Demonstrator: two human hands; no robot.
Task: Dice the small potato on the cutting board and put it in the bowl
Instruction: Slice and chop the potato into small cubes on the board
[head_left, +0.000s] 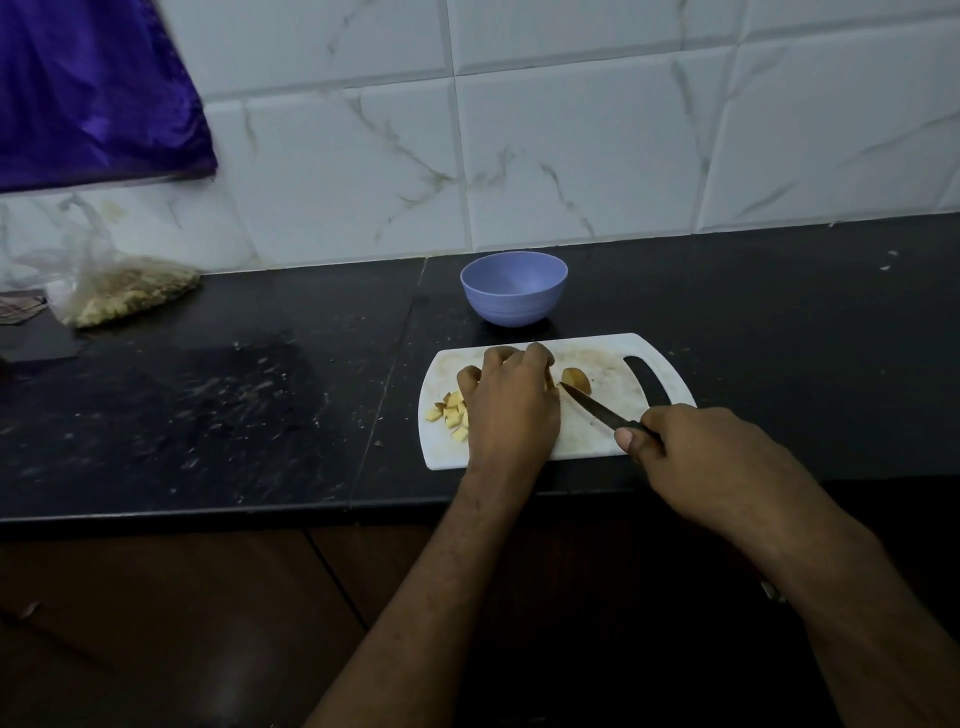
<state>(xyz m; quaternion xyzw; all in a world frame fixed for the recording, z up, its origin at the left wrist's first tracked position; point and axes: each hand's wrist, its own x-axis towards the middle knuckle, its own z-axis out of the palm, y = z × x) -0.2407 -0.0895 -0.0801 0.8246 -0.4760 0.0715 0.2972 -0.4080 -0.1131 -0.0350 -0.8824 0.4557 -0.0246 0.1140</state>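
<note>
— Head view: how far along am I?

— Partway. Pale diced cubes (451, 417) lie at the white plastic cutting board's (613, 364) nine o'clock; a brown-skinned potato piece (577, 379) waits uncut. The lilac bowl (513, 287), at twelve o'clock, is empty.

— My hands?

— My left hand (511, 402) lies knuckles-up, fingers curled; whether it holds anything, I cannot tell. My right hand's (711, 457) grip is closed on the dark knife (595, 408), tip at the piece.

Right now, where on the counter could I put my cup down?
Bare black counter lies left of the white cutting board, between it and the clear plastic bag, and right of the purple bowl by the tiled wall. The board is crowded: both hands, dark knife, potato pieces.
</note>
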